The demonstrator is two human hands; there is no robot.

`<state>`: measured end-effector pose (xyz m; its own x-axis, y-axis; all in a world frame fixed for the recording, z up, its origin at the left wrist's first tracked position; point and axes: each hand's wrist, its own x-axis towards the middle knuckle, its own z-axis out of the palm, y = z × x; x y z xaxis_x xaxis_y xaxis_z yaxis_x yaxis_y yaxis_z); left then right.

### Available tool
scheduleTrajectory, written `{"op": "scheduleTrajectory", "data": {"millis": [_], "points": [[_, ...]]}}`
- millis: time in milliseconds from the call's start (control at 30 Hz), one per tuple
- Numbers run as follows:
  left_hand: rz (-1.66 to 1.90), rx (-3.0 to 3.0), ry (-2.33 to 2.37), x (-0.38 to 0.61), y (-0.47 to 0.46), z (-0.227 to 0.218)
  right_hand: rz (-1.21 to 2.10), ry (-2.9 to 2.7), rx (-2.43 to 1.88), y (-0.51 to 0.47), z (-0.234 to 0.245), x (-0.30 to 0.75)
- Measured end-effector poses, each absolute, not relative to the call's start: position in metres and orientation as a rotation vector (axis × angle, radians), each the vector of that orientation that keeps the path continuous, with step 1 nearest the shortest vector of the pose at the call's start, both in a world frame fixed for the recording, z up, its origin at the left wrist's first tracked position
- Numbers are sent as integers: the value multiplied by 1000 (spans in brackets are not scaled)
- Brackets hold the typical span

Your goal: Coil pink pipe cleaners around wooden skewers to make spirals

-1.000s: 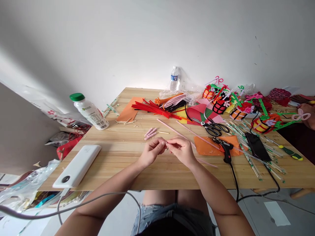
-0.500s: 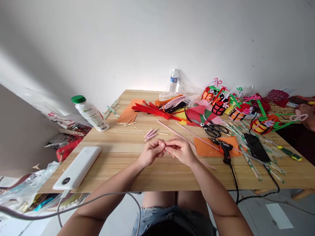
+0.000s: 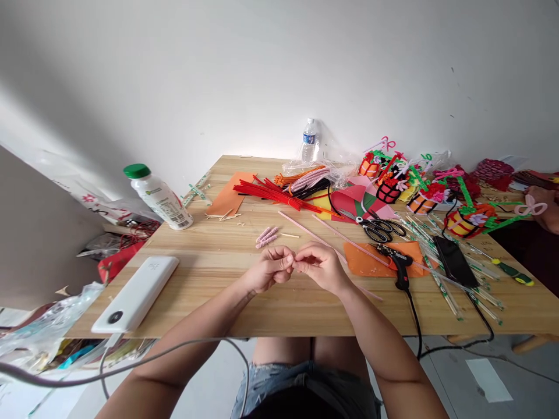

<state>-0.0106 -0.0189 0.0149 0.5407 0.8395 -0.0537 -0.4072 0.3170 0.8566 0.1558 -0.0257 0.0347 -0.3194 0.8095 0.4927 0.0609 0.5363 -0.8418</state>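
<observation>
My left hand (image 3: pixel 267 270) and my right hand (image 3: pixel 318 266) meet fingertip to fingertip just above the wooden table (image 3: pixel 205 291), near its front edge. Both pinch a thin pink pipe cleaner (image 3: pixel 369 293) whose tail runs out to the right behind my right hand. The pinched end is mostly hidden by my fingers. Three small coiled pink pieces (image 3: pixel 266 237) lie on the table just beyond my hands, beside a short wooden stick (image 3: pixel 290 235). Two long pink pipe cleaners (image 3: pixel 305 230) lie diagonally past my right hand.
A black glue gun (image 3: pixel 398 265) rests on orange felt (image 3: pixel 371 262) to the right, with scissors (image 3: pixel 379 228), a phone (image 3: pixel 454 260) and several green sticks. A white power bank (image 3: pixel 137 294) and a green-capped bottle (image 3: pixel 158 197) lie left. Another person's hand (image 3: pixel 545 203) is at far right.
My hands have drawn closer together, fingertips now touching around the pink pipe cleaner. Nothing else on the table has moved.
</observation>
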Motion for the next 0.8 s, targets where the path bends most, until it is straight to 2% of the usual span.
{"op": "scheduleTrajectory", "data": {"millis": [100,167,400,533,800], "points": [[793,899,513,-11,-17,12,773,-1793,-664,-26,36,157],[867,993,542,-9,-16,10,708,-1786,-681,-25,36,156],[1564,1775,836,-6,-17,9,359,-1773,-816,-24,28,150],[1526,1876,844,-7,-18,6,239,-1823,-810,-24,24,150],[1377,1623,873,-6,-15,4,273,-1976,-871,-27,26,154]]}}
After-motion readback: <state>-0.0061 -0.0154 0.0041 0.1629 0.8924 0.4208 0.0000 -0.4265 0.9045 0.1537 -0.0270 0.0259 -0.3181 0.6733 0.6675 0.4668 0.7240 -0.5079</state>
